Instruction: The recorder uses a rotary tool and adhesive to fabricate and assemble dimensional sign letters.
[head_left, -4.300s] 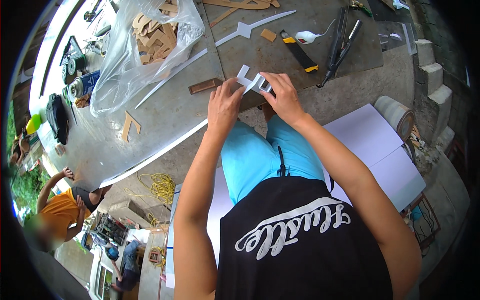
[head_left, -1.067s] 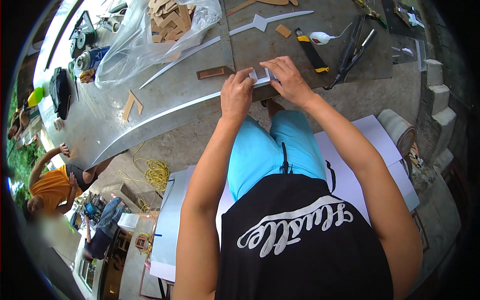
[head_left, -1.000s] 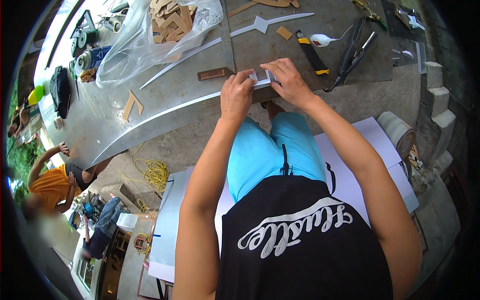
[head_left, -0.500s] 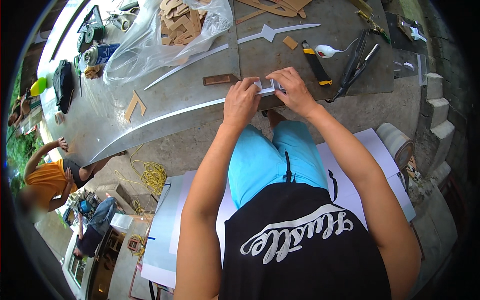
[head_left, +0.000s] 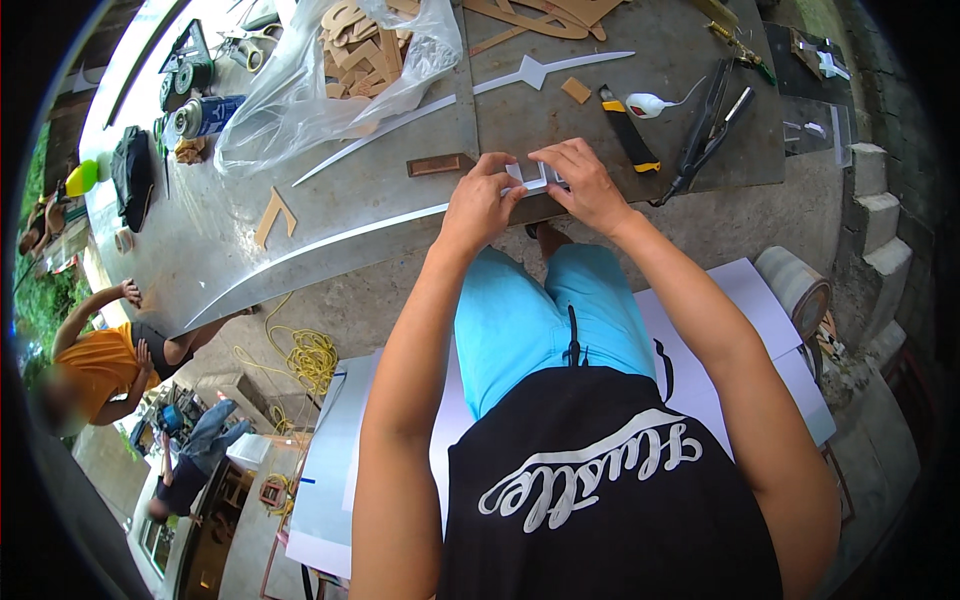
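And here at the near edge: L hand nearly closed, thumb and fingers on the left end of a bent white piece; R hand curled in a close pinch at its right end (contact pts partly hidden). Piece sits at the rim of the metal surface, w/ a long white strip running left from L hand; can't tell if joined. Prob a shaping or lining-up step; next move calls for a light, even grip. Beyond: brown bar, then a yellow-black knife.
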